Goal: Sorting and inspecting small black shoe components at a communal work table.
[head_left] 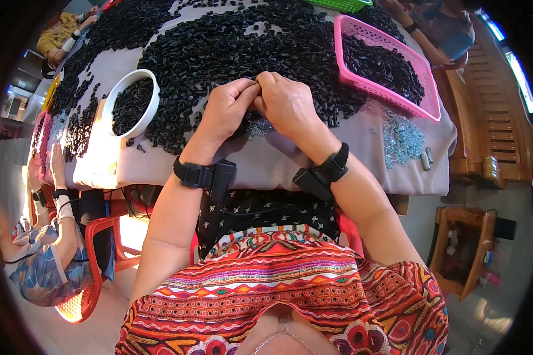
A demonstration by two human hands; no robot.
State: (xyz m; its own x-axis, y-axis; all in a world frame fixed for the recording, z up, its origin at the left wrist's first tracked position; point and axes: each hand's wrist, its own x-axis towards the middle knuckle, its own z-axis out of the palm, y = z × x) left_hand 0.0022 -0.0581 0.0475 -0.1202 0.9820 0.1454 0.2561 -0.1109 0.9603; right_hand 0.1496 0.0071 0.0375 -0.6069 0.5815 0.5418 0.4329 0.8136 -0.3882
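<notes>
Both hands met at the near edge of the black parts heap point(243, 41). The left hand point(225, 112) and right hand point(287, 105) pinched fingertip to fingertip, each grip nearly closed on something too small to make out, probably one black part held up so both could work it. Just below the grip lay a small pile of metal bits point(257, 126), close for picking. A white bowl point(135, 105) of parts sat left of the grip, a pink basket point(385, 89) right, on the table point(266, 165).

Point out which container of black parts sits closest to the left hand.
The round white bowl, just left of the left hand; the pink plastic basket lies beyond the right hand.
</notes>
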